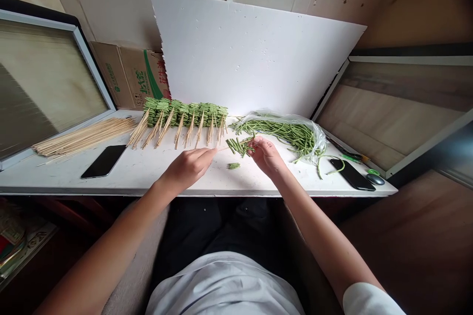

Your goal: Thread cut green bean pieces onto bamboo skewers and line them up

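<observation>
My left hand (188, 167) grips a thin bamboo skewer (222, 148) near its blunt end, and the skewer points right across the white table (148, 174). Cut green long bean pieces (236, 146) sit bunched on the skewer, pinched by the fingers of my right hand (265, 155). A small bundle of bean pieces (233, 166) lies on the tabletop just below. To the right, long uncut beans fill a clear plastic bag (291, 133). A row of finished bean-laden skewers (185, 113) stands farther back, tips toward me.
A bundle of loose bamboo skewers (84, 138) lies at the left, beside a black smartphone (104, 161). Another phone (353, 174) and a dark oval object (375, 179) sit at the right. A white foam board (251, 49) leans behind, with a cardboard box (129, 76) at back left.
</observation>
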The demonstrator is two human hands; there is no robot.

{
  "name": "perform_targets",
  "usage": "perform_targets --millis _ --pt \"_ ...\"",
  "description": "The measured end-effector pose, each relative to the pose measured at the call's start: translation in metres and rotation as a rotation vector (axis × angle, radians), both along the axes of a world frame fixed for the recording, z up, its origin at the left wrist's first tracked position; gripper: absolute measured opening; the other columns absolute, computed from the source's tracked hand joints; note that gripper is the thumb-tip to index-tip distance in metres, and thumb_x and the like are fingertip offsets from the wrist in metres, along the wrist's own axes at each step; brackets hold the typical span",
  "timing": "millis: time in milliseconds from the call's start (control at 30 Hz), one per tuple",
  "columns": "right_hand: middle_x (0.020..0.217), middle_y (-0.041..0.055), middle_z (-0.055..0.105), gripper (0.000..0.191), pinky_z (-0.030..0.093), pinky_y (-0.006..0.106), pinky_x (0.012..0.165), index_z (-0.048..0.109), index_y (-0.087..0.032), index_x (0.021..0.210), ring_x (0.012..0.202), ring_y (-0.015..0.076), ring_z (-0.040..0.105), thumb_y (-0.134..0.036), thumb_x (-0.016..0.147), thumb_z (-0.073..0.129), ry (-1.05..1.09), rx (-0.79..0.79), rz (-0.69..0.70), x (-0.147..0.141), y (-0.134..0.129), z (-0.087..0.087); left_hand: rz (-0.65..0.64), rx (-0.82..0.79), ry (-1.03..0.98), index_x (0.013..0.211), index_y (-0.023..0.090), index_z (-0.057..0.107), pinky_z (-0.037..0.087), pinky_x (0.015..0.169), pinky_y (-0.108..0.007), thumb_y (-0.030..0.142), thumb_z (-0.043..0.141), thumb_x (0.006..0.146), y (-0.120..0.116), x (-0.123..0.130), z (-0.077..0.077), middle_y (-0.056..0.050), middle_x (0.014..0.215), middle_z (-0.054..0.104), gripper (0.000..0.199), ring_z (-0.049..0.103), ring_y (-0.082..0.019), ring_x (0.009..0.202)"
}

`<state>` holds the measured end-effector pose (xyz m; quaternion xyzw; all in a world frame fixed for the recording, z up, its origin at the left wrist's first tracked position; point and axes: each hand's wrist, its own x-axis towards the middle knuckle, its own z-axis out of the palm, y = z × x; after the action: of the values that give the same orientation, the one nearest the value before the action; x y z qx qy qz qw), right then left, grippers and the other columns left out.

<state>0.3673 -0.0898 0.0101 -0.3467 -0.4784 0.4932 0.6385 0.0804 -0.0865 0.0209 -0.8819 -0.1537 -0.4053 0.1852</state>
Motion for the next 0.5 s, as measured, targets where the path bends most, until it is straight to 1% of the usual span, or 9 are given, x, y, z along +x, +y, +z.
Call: perform_targets --millis 133,267,367,500 --pt "0.078 -0.0009 0.060 0.035 0.046 0.031 0.073 0.073 -0.025 0.080 0.072 0.0143 0.050 -0.050 0.071 0.094 -0.095 0.099 0.013 0.011 -0.003 0.009 -0.006 -0.164 0.007 0.124 0.016 0.068 0.062 0.075 -0.029 0.011 0.048 0.106 -0.005 -0.002 0.007 -0.009 0.097 0.078 0.028 0.077 -0.020 0.083" --pt "0.081 -0.0012 0.060 0.033 0.045 0.031 0.074 0.076 -0.024 0.082 0.075 0.0143 0.051 -0.049 0.072 0.095 -0.140 0.132 -0.012 0.015 -0.008 0.015 -0.010 -0.253 0.022 0.118 0.017 0.069 0.058 0.072 -0.027 0.015 0.046 0.108 -0.008 -0.003 0.011 -0.005 0.089 0.075 0.025 0.073 -0.017 0.075" --pt "0.082 -0.0012 0.061 0.031 0.044 0.031 0.073 0.077 -0.025 0.081 0.075 0.0138 0.051 -0.046 0.071 0.096 -0.121 0.148 -0.046 0.013 -0.008 0.014 -0.041 -0.240 0.003 0.119 0.016 0.069 0.057 0.070 -0.028 0.014 0.048 0.108 -0.007 -0.001 0.009 -0.006 0.090 0.075 0.024 0.073 -0.018 0.076" --pt "0.072 -0.0015 0.057 0.031 0.043 0.031 0.070 0.074 -0.025 0.073 0.070 0.0145 0.049 -0.048 0.073 0.094 -0.115 0.149 -0.050 0.007 -0.005 0.007 -0.105 -0.186 -0.052 0.125 0.016 0.070 0.058 0.073 -0.028 0.011 0.050 0.106 -0.003 -0.001 0.006 -0.008 0.096 0.078 0.028 0.075 -0.019 0.081"
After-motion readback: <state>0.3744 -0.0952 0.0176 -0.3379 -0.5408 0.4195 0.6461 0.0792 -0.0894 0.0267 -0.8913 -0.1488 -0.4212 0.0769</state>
